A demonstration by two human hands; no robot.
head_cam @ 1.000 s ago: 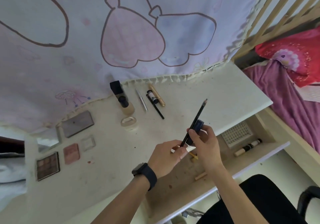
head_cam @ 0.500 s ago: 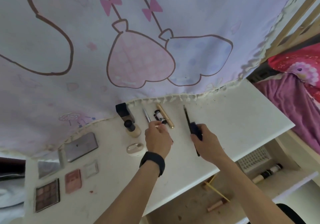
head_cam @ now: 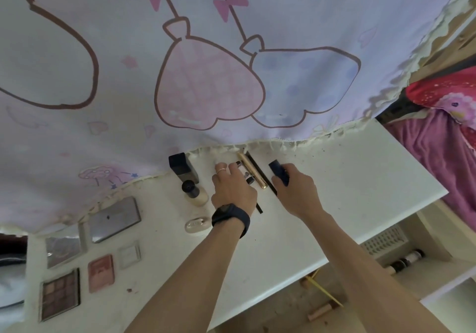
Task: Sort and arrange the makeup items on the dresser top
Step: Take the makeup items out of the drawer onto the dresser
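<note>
On the dresser top (head_cam: 360,178) a pencil (head_cam: 257,167) lay alongside a gold tube (head_cam: 251,170). The left hand (head_cam: 233,188) rested flat left of the tube. The right hand (head_cam: 296,196), on the tube's other side, gripped a blue case (head_cam: 279,172).

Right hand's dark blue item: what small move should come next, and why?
Probably lower the dark blue item onto the dresser top just right of the black pencil. The right hand grips it there, beside the row with the gold tube.

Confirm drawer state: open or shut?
Open. The drawer sticks out beyond the dresser top edge, with a yellow pencil and small bottle visible inside.
</note>
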